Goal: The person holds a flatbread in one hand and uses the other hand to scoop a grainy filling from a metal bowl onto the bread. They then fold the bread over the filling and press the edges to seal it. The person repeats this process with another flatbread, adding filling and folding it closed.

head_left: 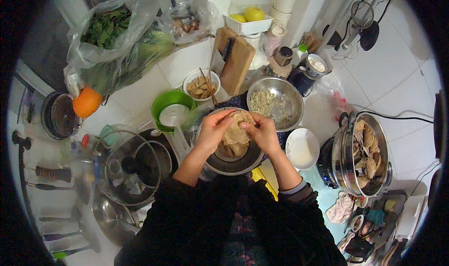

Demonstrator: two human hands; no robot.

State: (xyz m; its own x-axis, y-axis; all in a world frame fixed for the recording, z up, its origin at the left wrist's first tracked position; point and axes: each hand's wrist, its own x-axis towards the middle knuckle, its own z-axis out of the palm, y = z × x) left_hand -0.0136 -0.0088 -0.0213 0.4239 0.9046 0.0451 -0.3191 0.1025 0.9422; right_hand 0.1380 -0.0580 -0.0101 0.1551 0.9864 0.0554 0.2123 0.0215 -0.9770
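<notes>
My left hand (211, 131) and my right hand (264, 134) are closed on a flattened piece of brownish dough (236, 129), thumbs on top and fingers curled around its edges. They hold it over a metal bowl (225, 168), where more dough (234, 149) lies beneath. Whether anything is inside the held piece, I cannot tell. Just beyond my right hand stands a steel bowl (293, 97) with a pale green chopped mixture (264, 102). A white bowl (310, 141) with something pale in it sits to the right of that hand.
At the right stands a steel steamer pot (344, 160) full of brownish pieces. Behind the bowls are a green basin (163, 102), a white bowl of food with chopsticks (206, 76) and a wooden cutting board (243, 60). A glass lid (110, 172) is at the left.
</notes>
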